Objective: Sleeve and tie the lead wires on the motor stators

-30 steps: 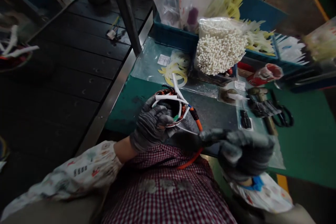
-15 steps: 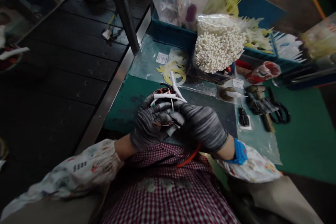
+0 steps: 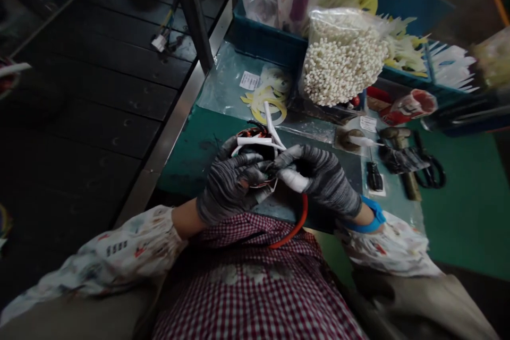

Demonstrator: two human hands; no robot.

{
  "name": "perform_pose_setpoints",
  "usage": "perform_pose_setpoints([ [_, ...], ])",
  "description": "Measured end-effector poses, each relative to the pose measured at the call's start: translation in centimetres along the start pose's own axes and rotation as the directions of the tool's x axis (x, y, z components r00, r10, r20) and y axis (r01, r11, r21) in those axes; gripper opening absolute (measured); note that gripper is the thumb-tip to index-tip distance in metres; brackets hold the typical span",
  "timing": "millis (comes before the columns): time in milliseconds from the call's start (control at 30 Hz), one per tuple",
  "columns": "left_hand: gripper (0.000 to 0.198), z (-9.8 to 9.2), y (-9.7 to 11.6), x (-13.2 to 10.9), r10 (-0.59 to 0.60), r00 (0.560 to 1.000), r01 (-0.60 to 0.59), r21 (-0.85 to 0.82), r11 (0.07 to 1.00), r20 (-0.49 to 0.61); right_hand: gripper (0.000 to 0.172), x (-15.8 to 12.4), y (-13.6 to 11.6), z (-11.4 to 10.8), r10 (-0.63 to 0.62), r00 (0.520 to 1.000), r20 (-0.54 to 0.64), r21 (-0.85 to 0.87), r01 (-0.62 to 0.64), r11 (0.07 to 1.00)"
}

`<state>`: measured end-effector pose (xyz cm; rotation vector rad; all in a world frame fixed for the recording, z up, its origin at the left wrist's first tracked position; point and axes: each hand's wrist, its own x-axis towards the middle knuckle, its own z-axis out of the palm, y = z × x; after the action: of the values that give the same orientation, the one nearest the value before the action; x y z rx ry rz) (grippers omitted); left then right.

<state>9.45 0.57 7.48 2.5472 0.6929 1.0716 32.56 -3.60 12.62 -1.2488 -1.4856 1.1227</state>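
A ring-shaped wire coil [image 3: 261, 130], dark-centered and wound in copper-orange and black strands, sits in the grip of my left hand [image 3: 229, 186] over the near part of the green tabletop [image 3: 187, 154]. A short white sleeve [image 3: 254, 141] lies crosswise over its opening; a longer white tube [image 3: 271, 125] slants up from the far right side. The fingertips of my right hand [image 3: 278, 167] meet its right edge, hiding detail there. Below that hand, an orange cord [image 3: 302, 218] curves toward my lap.
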Motion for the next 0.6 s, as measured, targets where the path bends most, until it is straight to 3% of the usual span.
perform_pose_setpoints([
  [100,0.005,0.1,-0.1,0.1,-0.007,1.000,0.007,-0.009,1.000,0.009,0.008,0.3,0.2,0.1,-0.054,0.998,-0.040,-0.077,0.051,0.996],
  [233,0.008,0.2,-0.2,-0.1,-0.014,0.999,0.015,0.031,0.999,-0.038,0.008,0.0,0.2,0.1,-0.040,0.999,0.020,-0.065,0.041,0.997],
  [333,0.012,0.3,-0.1,-0.2,-0.006,0.999,0.007,0.023,1.000,-0.033,0.009,-0.7,0.7,0.1,-0.105,0.987,0.124,-0.077,0.115,0.990],
  [433,0.014,0.2,-0.1,-0.3,-0.026,0.999,0.026,0.004,1.000,0.043,0.012,-1.6,2.3,0.5,-0.102,0.971,0.215,-0.097,0.125,0.987],
  [533,0.015,0.0,-0.2,-0.5,-0.076,0.994,0.075,0.009,0.997,0.082,0.018,-2.3,4.1,0.8,-0.084,0.984,0.156,-0.117,0.103,0.988],
  [600,0.014,0.0,-0.2,-0.6,-0.083,0.994,0.083,0.005,0.997,0.071,0.021,-2.5,4.5,0.6,-0.156,0.973,0.169,-0.130,0.179,0.975],
])
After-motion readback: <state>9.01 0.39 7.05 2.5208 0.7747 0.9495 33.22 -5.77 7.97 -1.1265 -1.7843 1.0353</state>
